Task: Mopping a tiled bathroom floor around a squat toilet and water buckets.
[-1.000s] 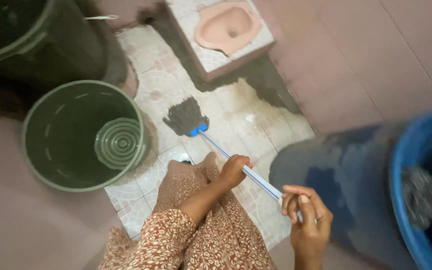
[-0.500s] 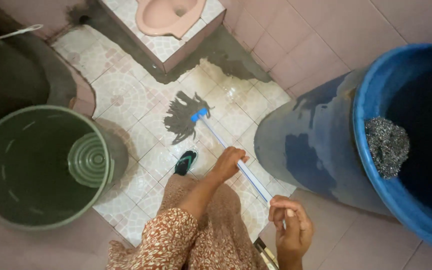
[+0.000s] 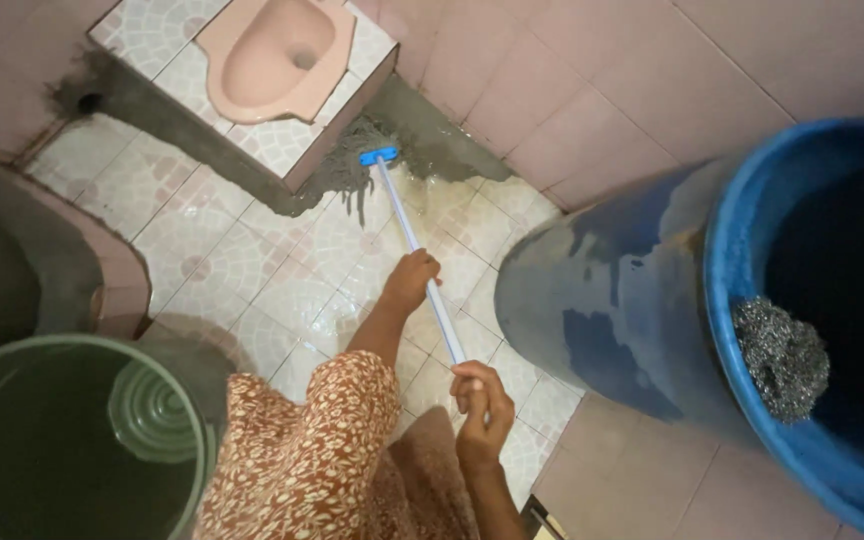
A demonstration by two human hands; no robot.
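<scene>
I hold a mop with a white and blue handle (image 3: 407,228) in both hands. My left hand (image 3: 411,281) grips the middle of the handle. My right hand (image 3: 482,405) grips its near end. The grey mop head (image 3: 352,162) with its blue clamp lies on the wet tiled floor (image 3: 252,270), pressed against the base of the raised step that bears a pink squat toilet (image 3: 277,57). My patterned brown sleeve (image 3: 302,450) covers the left arm.
A large blue barrel (image 3: 652,300) stands at the right, with a metal scouring pad (image 3: 780,357) on its rim. A green bucket (image 3: 62,440) with a green dipper inside stands at the lower left. A dark bin (image 3: 2,260) is at the left. Pink wall tiles are behind.
The mop head has been pushed forward across the floor to the base of the toilet step. Both hands moved forward along with it, and the view has shifted towards the toilet.
</scene>
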